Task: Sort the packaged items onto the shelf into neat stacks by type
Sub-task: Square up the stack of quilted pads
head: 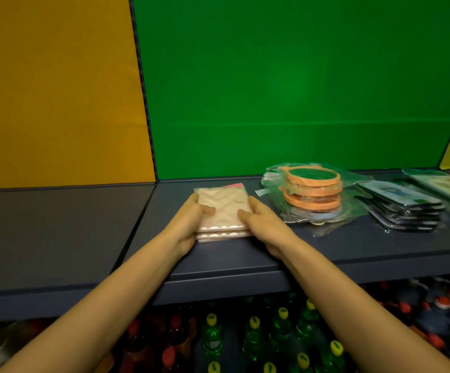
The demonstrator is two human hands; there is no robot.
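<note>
Left hand point(189, 224) and right hand point(264, 224) grip the pink packet stack point(222, 208), fingers curled round its sides, near the front edge of the shelf point(353, 246); orange disc stack point(314, 192) just right, dark packets point(404, 208) beyond; shelf surface runs on leftward.

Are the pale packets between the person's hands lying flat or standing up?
Lying flat. The pale packets sit in a stack on the shelf, layered edges showing, left hand and right hand gripping its sides.
</note>
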